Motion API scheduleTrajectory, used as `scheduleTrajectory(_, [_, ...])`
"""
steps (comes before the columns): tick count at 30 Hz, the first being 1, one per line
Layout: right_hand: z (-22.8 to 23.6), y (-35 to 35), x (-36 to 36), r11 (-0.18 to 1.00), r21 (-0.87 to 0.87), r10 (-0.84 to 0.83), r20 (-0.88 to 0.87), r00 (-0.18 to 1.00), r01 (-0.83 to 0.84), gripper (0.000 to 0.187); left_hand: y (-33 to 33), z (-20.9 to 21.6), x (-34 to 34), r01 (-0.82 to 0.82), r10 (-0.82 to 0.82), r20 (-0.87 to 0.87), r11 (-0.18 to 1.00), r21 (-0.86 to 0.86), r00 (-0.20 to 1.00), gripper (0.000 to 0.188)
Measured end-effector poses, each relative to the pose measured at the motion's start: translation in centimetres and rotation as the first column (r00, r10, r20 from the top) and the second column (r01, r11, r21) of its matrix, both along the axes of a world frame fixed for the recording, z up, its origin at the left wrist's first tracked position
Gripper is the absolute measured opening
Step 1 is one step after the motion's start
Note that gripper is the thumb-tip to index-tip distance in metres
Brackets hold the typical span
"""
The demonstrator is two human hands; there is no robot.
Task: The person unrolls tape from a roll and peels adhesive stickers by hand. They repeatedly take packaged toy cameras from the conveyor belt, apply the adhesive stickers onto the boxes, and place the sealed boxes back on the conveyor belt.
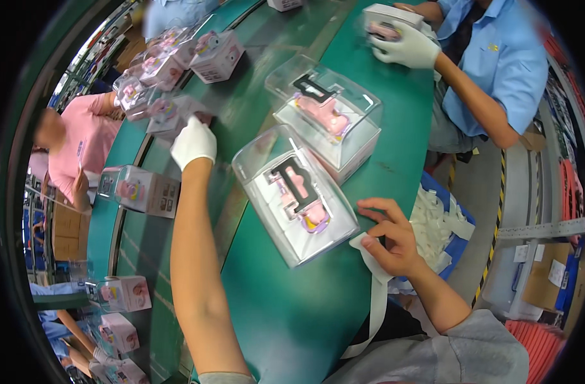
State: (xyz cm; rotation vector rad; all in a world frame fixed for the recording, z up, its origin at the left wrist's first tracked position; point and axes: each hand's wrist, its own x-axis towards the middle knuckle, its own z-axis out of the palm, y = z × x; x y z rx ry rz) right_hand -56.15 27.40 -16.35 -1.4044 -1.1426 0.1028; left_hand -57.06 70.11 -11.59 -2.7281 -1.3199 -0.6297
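Observation:
My left hand [194, 144], in a white glove, reaches over the conveyor with its fingers closed at the near corner of a toy box [171, 121]. That box is slightly blurred and has a clear plastic cover. My bare right hand [393, 242] pinches a white strip [377, 288] that hangs down toward my lap. Beside its fingertips, a larger clear-covered box [286, 237] lies tilted on the green table, showing a pink toy and a black insert. Just behind it stands another such box [363, 144], touching or nearly touching it.
Several similar boxes [219, 57] crowd the far left of the conveyor [139, 256]; more stand nearer along it. At right, a co-worker's gloved hand [411, 48] holds a box. A blue bin [462, 246] of white scraps sits beside the green table [273, 333]. Another person in pink [91, 128] stands across.

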Motion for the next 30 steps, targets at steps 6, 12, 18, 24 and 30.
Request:
scheduleTrajectory(6, [0.2, -0.1, -0.3, 1.000, -0.020, 0.004, 0.013, 1.000, -0.004, 0.005, 1.9, 1.0, 0.3, -0.120, 0.125, 0.054, 0.989, -0.092, 0.991, 0.043])
scheduleTrajectory(12, [1.2, 0.0, -0.5, 1.000, -0.007, 0.022, -0.011, 1.000, -0.022, 0.006, 2.6, 3.8, -3.2, -0.110, 0.110, 0.000, 0.992, -0.056, 0.994, 0.040])
scheduleTrajectory(18, [0.7, -0.4, 0.6, 0.998, 0.057, -0.005, -0.077, 0.997, 0.009, 0.008, -7.8, 5.2, -10.9, 0.000, 0.000, -0.008, 0.999, 0.044, 1.000, 0.026])
scheduleTrajectory(24, [1.0, -2.3, -0.4, 0.978, 0.198, 0.134, -0.391, 0.910, -0.059, 0.010, -22.3, 8.0, -19.8, 0.017, -0.018, -0.091, 1.000, -0.009, 0.996, 0.022])
scheduleTrajectory(30, [6.5, -6.0, -8.5, 0.959, 0.213, 0.266, -0.446, 0.855, -0.188, 0.016, -34.4, 7.6, -27.6, 0.010, -0.013, -0.033, 0.995, -0.095, 0.999, 0.016])
